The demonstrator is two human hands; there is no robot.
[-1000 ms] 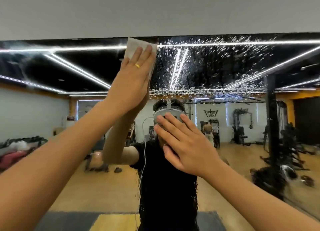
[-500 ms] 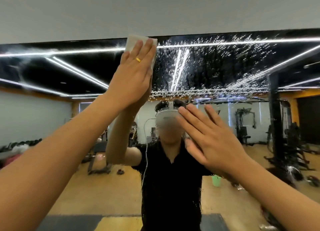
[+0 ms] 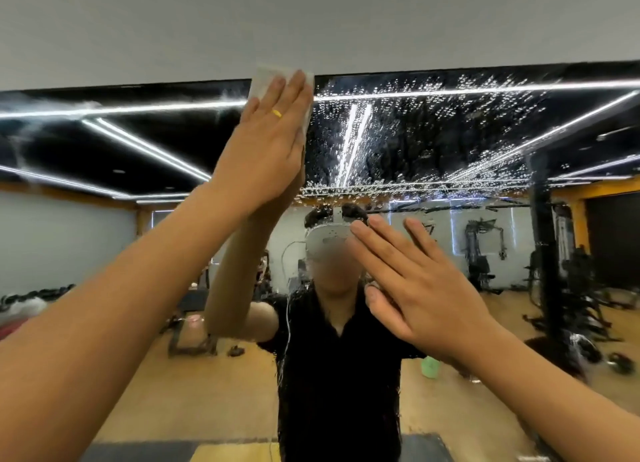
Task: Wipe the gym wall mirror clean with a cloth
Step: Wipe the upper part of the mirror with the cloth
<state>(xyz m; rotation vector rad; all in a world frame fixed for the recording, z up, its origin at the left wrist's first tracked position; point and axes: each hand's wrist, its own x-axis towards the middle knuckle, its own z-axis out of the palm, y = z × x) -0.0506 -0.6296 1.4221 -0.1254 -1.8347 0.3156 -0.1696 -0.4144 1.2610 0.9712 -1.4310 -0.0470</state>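
The cloth [image 3: 266, 80] at top centre is white, and the ring [image 3: 276, 113] over it is yellow gold. The mirror [image 3: 433, 142] is speckled with white droplets at upper right, over a reflected black ceiling [image 3: 173, 129] crossed by white light strips [image 3: 450, 92]. The wall [image 3: 311, 21] above is plain grey. Lower down are a black shirt [image 3: 339, 375], a tan-orange floor [image 3: 207, 392] and a green bucket [image 3: 430, 367].

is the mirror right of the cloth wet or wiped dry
Wet: water droplets speckle the mirror right of the cloth under the flat left hand; left of it, only faint streaks.

Gym, wall mirror [image 3: 450, 142] reflecting weight machines [image 3: 481, 253], row of dumbbells [image 3: 38, 294], wooden floor [image 3: 207, 392]
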